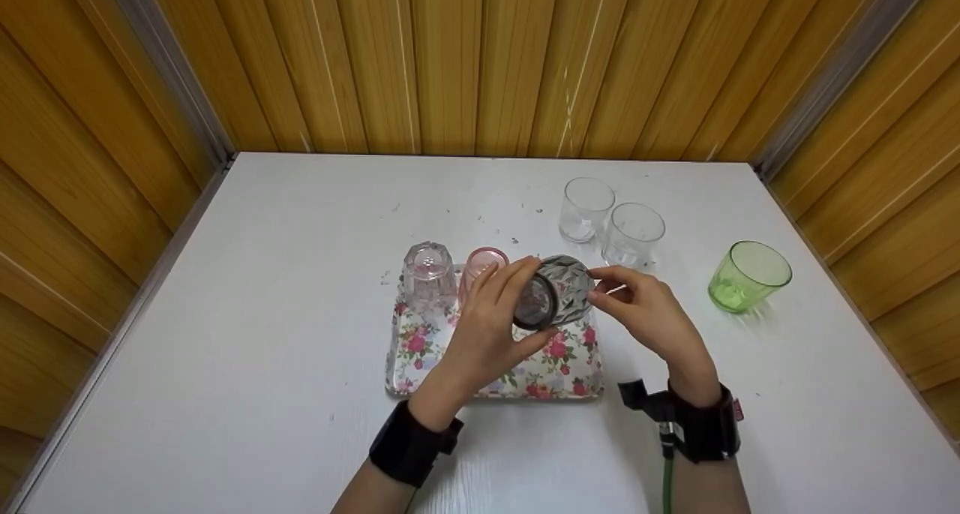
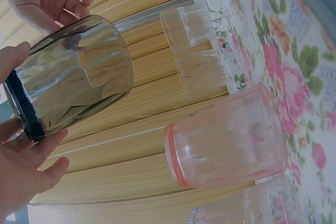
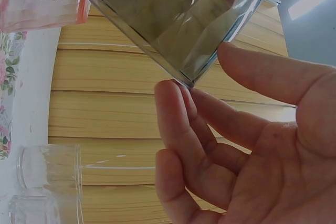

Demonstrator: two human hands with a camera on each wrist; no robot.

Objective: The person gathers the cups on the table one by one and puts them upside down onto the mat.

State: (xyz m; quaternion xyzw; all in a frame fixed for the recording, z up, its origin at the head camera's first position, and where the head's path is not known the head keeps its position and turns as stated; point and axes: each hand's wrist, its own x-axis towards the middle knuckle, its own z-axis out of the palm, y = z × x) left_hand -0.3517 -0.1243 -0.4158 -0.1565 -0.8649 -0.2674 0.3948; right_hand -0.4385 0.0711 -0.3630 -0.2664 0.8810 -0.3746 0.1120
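A smoky grey faceted glass [image 1: 574, 293] is held tilted above the tray, its dark thick base toward the left. My left hand [image 1: 487, 330] grips it around the base, thumb on one side and fingers on the other. At the opposite end, my right hand [image 1: 656, 311] pinches the rim between thumb and fingertips. Below them lies a flower-patterned tray [image 1: 577, 386]. Upside down on it are a pink glass [image 2: 226, 140], partly behind my left fingers in the head view, and a clear faceted glass [image 1: 430, 274] to its left.
Two clear round glasses [image 1: 587, 206] stand close together behind the tray, to the right. A green glass [image 1: 746, 278] stands farther right on the white table [image 1: 247, 311]. Wood-patterned walls [image 1: 450, 64] enclose the back and sides.
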